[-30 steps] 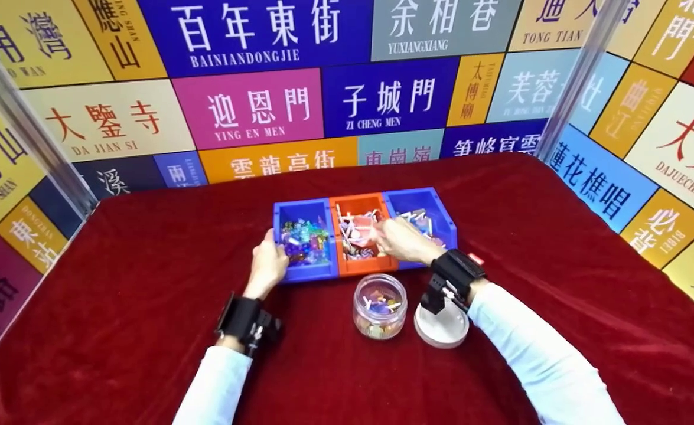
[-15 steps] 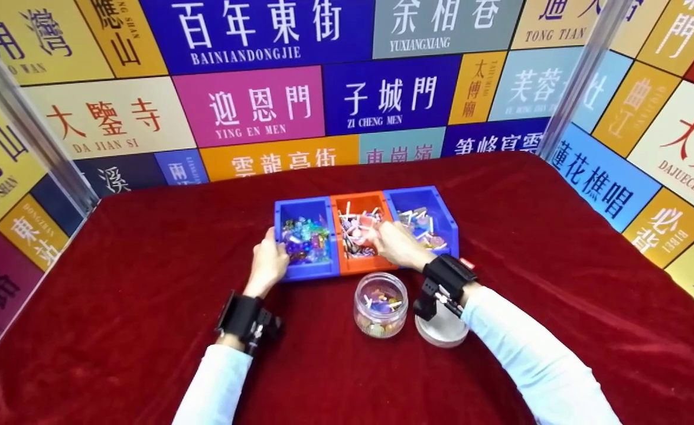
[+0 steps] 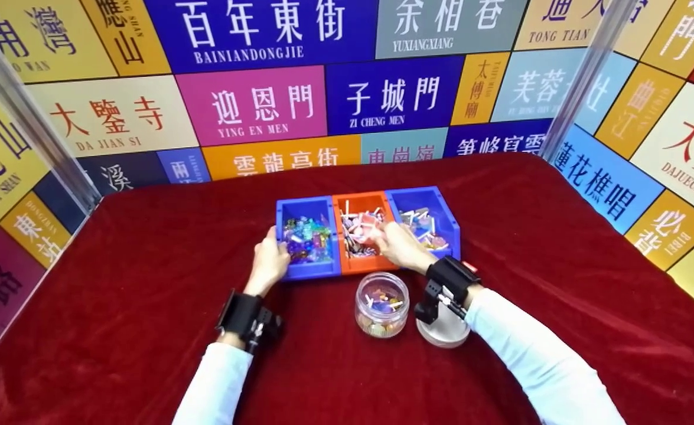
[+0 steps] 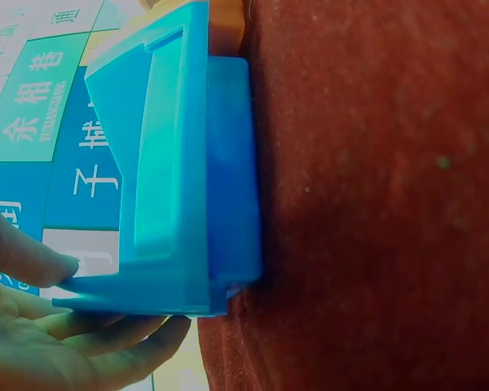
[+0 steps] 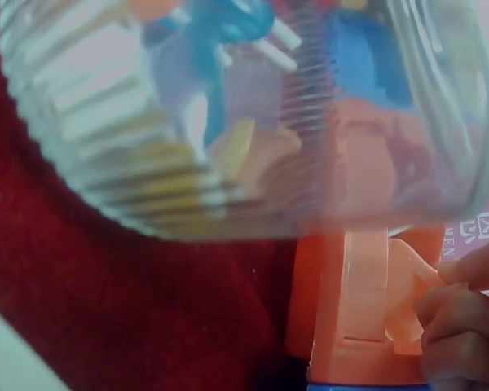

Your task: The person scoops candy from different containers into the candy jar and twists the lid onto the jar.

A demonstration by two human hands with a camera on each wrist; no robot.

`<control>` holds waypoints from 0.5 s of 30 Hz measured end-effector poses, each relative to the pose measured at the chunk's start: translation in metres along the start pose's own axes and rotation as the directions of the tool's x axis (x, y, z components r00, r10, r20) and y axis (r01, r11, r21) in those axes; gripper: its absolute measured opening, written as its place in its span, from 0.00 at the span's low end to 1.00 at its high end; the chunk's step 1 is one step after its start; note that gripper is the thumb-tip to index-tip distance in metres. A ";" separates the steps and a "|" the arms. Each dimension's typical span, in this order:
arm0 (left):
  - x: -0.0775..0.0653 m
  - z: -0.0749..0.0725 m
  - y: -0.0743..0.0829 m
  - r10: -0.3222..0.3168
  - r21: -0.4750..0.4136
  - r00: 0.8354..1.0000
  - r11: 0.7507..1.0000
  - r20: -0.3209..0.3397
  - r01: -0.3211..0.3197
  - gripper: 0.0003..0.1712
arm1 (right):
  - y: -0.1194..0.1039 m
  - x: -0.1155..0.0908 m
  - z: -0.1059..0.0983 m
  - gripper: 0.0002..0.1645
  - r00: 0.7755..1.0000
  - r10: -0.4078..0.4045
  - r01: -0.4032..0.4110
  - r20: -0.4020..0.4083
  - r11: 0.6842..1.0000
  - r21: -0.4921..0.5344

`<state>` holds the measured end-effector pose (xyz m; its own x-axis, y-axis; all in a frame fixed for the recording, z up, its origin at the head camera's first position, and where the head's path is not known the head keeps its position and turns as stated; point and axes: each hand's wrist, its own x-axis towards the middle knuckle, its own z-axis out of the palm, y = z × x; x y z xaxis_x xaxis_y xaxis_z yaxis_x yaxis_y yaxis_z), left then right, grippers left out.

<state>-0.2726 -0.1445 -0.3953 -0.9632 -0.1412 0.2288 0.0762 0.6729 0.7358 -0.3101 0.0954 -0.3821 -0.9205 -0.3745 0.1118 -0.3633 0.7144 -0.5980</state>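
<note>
My left hand grips the left wall of the left blue bin. In the left wrist view, the thumb lies on one side of that wall and the fingers on the other. Over the orange bin, my right hand pinches a pink translucent scoop. The scoop is among small pieces with white sticks, and the fingers partly hide it. The right wrist view shows the curled fingers at its right edge.
A clear jar partly filled with small colourful pieces stands in front of the orange bin. Its white lid lies to the right, under the right wrist. Another blue bin adjoins on the right. Red cloth covers the table.
The right wrist has shifted slightly left and nearer the front, while the scoop has moved a little within the orange bin. The left hand keeps its grip.
</note>
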 end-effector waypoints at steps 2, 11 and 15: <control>0.000 0.000 0.000 0.000 0.001 1.000 1.000 0.000 0.000 0.25 | -0.001 0.000 0.000 0.12 1.000 -0.017 0.016 -0.024 1.000 -0.005; 0.000 0.000 -0.001 0.001 0.007 1.000 1.000 0.007 -0.001 0.25 | -0.002 -0.003 0.002 0.15 0.995 -0.010 0.015 -0.102 0.999 0.051; 0.000 -0.001 -0.001 -0.007 0.008 1.000 1.000 0.019 0.006 0.26 | -0.003 -0.002 0.002 0.14 0.992 -0.009 0.018 -0.122 0.997 0.079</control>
<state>-0.2726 -0.1466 -0.3952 -0.9684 -0.1318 0.2118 0.0679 0.6777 0.7322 -0.3066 0.0927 -0.3818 -0.9280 -0.3054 0.2133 -0.3676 0.6586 -0.6566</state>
